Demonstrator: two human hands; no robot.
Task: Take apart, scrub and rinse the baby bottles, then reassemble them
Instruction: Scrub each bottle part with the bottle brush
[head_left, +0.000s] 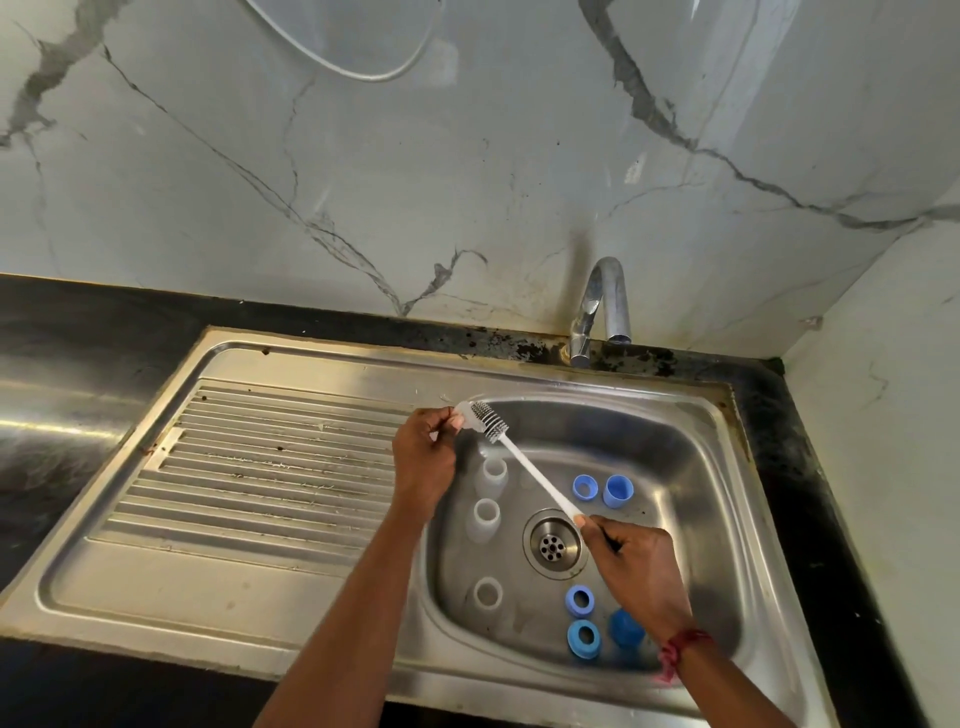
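Pinching a small clear part (464, 415) at the basin's back-left edge, the left hand (423, 457) holds it against the bristles of the white bottle brush (524, 470) — the right hand (631, 566) grips the handle's end. Three clear bottles (488, 522) stand in the sink (675, 410), left of the drain (551, 543); blue rings (580, 600) and caps (618, 489) lie on its right.

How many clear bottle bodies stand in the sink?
3, lined along the left of the sink: the far bottle, the middle bottle, the near bottle. More may be hidden.
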